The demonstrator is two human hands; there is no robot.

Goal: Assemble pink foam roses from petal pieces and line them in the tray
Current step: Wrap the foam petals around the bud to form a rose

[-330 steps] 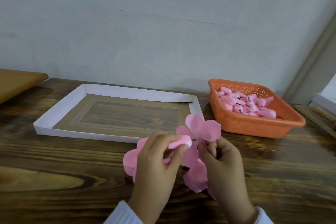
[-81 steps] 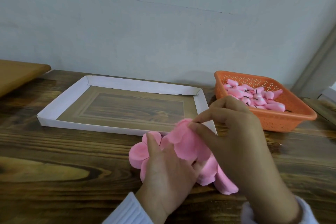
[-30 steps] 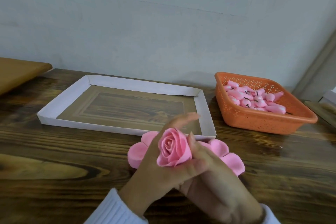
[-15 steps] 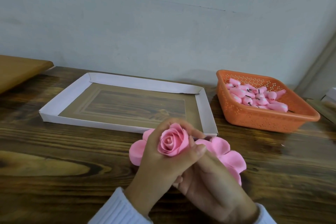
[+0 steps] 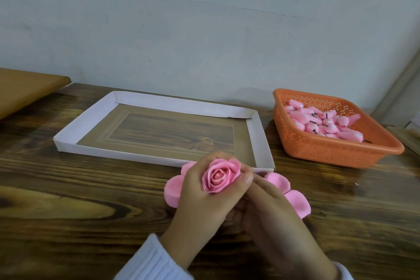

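Observation:
A finished pink foam rose (image 5: 220, 177) faces up at me, just in front of the near right corner of the white cardboard tray (image 5: 175, 105). My left hand (image 5: 204, 202) grips the rose with its fingers and thumb curled round the bloom. Below and to the right lies my right hand (image 5: 275, 213), reaching under the left hand with its fingertips hidden. Flat pink petal pieces (image 5: 173, 191) lie on the table under both hands, some showing to the right too. Nothing lies inside the tray.
An orange perforated basket (image 5: 336, 153) at the right holds several pink foam buds (image 5: 318, 124) with dark stems. A brown wooden board (image 5: 25, 88) sits at the far left. The dark wooden table (image 5: 68, 211) ends at a pale wall behind.
Loose petals were wrapped round a bud into a closed rose. Over the last second the left hand's fingers have curled in round the bloom, and the rose has shifted a little toward the tray.

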